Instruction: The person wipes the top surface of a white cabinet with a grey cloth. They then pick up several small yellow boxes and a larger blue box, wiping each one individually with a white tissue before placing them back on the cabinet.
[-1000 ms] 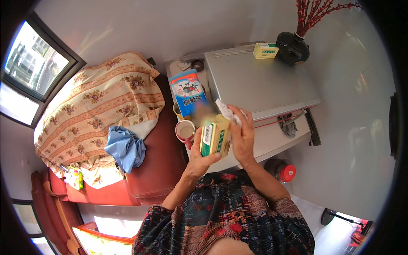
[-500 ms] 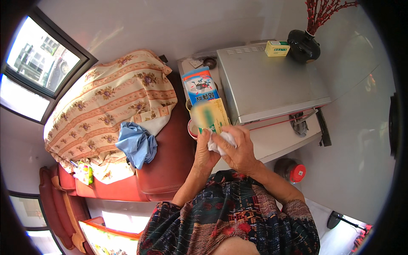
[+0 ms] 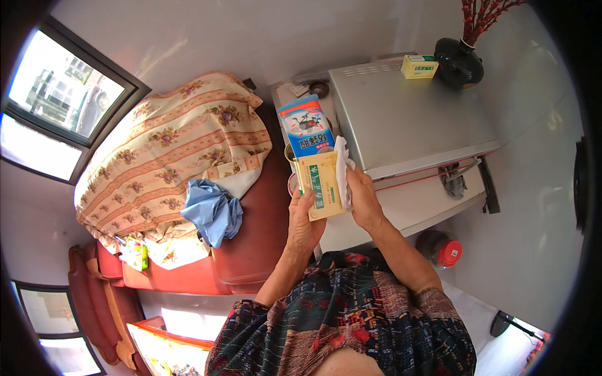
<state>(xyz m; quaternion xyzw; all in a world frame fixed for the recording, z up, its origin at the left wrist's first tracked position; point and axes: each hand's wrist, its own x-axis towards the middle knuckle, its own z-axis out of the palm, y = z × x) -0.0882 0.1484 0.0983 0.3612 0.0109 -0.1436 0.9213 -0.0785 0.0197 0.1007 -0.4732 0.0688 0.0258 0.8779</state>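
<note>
A yellow and green medicine box (image 3: 324, 186) is held up in front of me, its broad printed face toward the camera. My left hand (image 3: 304, 222) grips its lower left part, thumb on the front. A white cloth (image 3: 343, 172) lies against the right edge of the box, and my right hand (image 3: 365, 199) presses it there with closed fingers. Just beyond the box, a blue and red printed packet (image 3: 305, 125) rests on the white table (image 3: 401, 210). Part of a round container (image 3: 292, 183) shows behind my left hand; the box covers the rest.
A silver-grey appliance (image 3: 407, 119) stands on the table, bearing a smaller yellow box (image 3: 419, 67) and a black vase (image 3: 459, 62) with red branches. Left is a red sofa (image 3: 251, 244) with a floral cover (image 3: 169, 144) and blue cloth (image 3: 213, 212). A red-lidded jar (image 3: 449, 253) stands below the table.
The medicine box has turned so its face is sharp and fully in view. The white cloth, bunched in front before, now runs along its right edge. My right hand has shifted right.
</note>
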